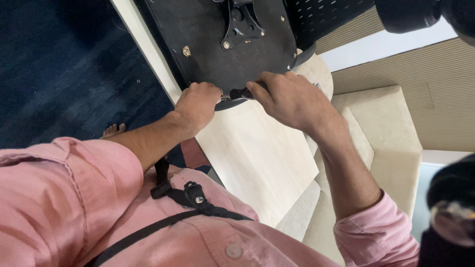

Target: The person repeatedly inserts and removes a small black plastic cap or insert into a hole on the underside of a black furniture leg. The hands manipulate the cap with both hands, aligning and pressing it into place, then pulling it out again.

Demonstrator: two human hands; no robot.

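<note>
Looking down, I see the black seat base (213, 44) lying underside-up on the pale table (252, 158). My left hand (198, 101) is clenched at its near rim. My right hand (292, 99) grips a black-handled tool (242, 92), long axis left-right, tip pointing left. A slip could jab my left knuckles.

The left hand (198, 101) is gripping the near edge of a black chair seat underside (208, 39) that is lying upturned on a pale wooden table (257, 158). The right hand (292, 99) is wrapping around the black handle of a tool (242, 92), whose tip is pointing left toward the left hand. A metal bracket (242, 24) is sitting farther along the seat, with a brass-coloured screw (186, 50) showing to its left. Pink sleeves are filling the near side, and dark blue carpet (59, 69) is lying at the left.
</note>
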